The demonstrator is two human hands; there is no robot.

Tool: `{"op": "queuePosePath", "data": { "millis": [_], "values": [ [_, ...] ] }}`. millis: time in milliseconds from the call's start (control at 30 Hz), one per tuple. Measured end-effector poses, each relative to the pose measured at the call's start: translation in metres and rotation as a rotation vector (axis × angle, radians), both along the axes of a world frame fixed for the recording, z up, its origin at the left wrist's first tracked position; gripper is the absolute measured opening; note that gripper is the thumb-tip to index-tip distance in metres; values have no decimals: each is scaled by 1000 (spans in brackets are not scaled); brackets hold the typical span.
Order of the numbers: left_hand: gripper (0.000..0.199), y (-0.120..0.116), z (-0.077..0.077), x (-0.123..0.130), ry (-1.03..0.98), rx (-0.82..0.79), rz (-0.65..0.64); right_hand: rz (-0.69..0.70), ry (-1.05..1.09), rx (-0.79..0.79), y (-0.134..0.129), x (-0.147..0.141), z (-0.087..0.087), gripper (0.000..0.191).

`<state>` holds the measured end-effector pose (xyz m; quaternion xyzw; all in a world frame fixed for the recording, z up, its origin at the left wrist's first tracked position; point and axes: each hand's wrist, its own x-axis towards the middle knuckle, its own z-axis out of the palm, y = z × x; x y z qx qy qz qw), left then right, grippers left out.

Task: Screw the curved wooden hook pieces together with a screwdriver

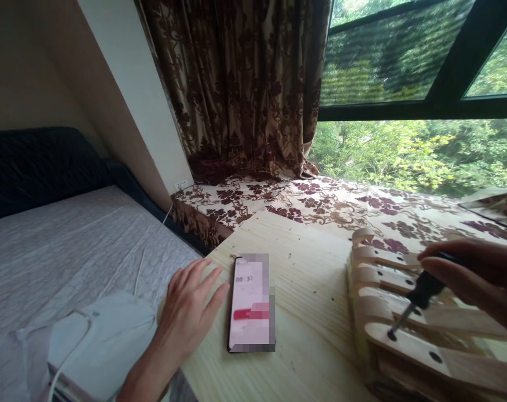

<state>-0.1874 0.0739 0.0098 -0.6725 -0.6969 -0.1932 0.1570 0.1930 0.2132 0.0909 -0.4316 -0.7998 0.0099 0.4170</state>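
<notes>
My right hand is closed around the dark handle of a screwdriver. Its metal tip points down into a dark hole near the end of the closest slat on a pale wooden slatted piece. Several curved slats there show dark round holes. My left hand lies with fingers stretched over the table's left edge, holding nothing. Just right of it a phone lies flat on the wooden table, with a timer and a red button on its screen; its right side is blurred out.
A bed with a pale cover is on the left, bearing a white box-like thing and a white cable. Beyond the table is a window seat with floral cloth, below a patterned curtain and a window.
</notes>
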Motion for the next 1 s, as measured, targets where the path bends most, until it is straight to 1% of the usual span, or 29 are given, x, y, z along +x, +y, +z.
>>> {"op": "queuePosePath", "data": {
  "millis": [67,100,167,233,300,333,367,400,433,467,500,533,600,667,733,833,867,933,1000],
  "values": [
    [36,3,3,-4,-12,67,47,5,-56,-1,-1,0,1,33],
    [35,2,6,-4,-21,97,47,9,-85,2,-1,-1,2,33],
    [31,0,14,4,-53,144,5,12,-102,38,-2,-1,4,30],
    [24,-3,23,24,-111,175,-78,25,-118,64,-2,-2,7,26],
    [22,-5,32,53,-190,163,-226,34,-139,72,-2,-2,9,23],
    [23,-4,36,69,-222,142,-337,30,-147,77,-2,-2,9,22],
    [26,-1,39,85,-230,186,-477,25,-155,80,-2,-1,9,21],
    [31,2,42,101,-201,230,-599,23,-164,81,-2,-1,9,21],
    [31,6,44,116,-153,276,-681,27,-173,74,-2,0,8,21],
    [30,11,46,129,-98,247,-723,38,-175,64,-2,0,8,23],
    [26,16,47,141,-36,171,-702,56,-172,51,-3,0,8,25],
    [22,20,49,151,18,208,-665,81,-169,36,-3,-1,8,27],
    [16,28,51,168,53,263,-605,126,-149,27,-5,-4,11,29],
    [11,33,51,180,57,314,-590,162,-133,21,-8,-8,15,27],
    [8,36,48,189,68,341,-567,193,-111,5,-12,-13,21,24],
    [9,38,32,194,150,335,-552,228,-89,1,-14,-19,26,21],
    [11,39,25,195,196,305,-572,231,-92,8,-15,-20,27,21],
    [16,40,10,195,265,239,-538,232,-111,28,-14,-21,27,22],
    [21,41,0,194,315,200,-533,228,-129,40,-12,-20,26,24]
  ]
}}
